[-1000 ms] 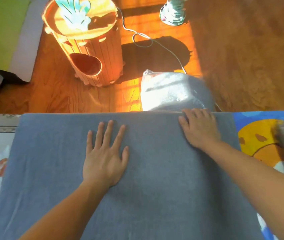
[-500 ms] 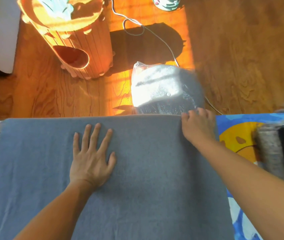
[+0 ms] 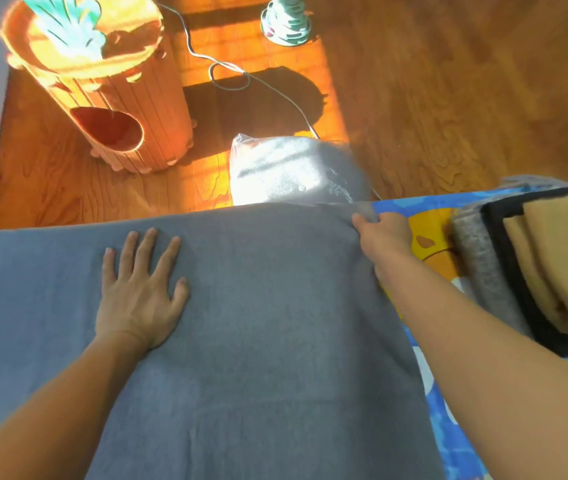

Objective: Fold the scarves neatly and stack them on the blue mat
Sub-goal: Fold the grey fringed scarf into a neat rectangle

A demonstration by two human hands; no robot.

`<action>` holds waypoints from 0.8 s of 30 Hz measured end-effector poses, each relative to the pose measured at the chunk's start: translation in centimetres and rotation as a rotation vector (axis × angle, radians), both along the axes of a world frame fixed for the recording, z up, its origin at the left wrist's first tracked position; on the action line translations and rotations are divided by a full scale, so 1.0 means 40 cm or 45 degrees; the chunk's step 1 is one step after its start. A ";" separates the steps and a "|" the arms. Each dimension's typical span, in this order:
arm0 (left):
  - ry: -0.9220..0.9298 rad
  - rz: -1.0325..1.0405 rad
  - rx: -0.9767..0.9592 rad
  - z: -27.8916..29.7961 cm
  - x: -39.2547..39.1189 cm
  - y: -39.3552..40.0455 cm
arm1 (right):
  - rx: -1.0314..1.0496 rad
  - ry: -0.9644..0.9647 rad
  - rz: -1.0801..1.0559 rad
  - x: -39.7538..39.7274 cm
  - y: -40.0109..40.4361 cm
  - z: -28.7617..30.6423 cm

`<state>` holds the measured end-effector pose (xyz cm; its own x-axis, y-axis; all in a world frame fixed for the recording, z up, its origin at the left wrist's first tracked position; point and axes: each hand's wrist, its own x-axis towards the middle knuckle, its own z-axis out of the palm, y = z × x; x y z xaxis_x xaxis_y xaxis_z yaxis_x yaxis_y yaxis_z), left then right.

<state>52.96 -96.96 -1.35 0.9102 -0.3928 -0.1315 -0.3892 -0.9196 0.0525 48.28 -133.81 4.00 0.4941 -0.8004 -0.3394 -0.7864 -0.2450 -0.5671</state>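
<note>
1. Scarf (image 3: 258, 341), plain grey-blue, lies spread flat over a blue mat (image 3: 448, 427) printed with cartoons, on a sunlit wooden floor (image 3: 448, 98).
2. Beyond it stand an orange carrot-shaped cat house (image 3: 109, 91), a bagged grey cloth bundle (image 3: 293, 171) and a white cable (image 3: 241, 74).
3. Folded grey, black and tan scarves (image 3: 535, 268) sit stacked at right on the mat.
4. Left hand (image 3: 140, 289) presses flat, fingers spread; right hand (image 3: 384, 233) pinches the scarf's far right corner.
</note>
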 end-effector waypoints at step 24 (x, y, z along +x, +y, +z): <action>0.526 0.085 0.134 0.125 -0.393 0.071 | -0.560 0.423 0.850 -0.283 0.023 -0.005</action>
<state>37.24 -94.12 3.63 0.7955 -0.3000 -0.5265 -0.2947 -0.9507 0.0964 36.98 -132.88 3.81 0.8374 -0.4709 -0.2774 -0.5083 -0.8576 -0.0785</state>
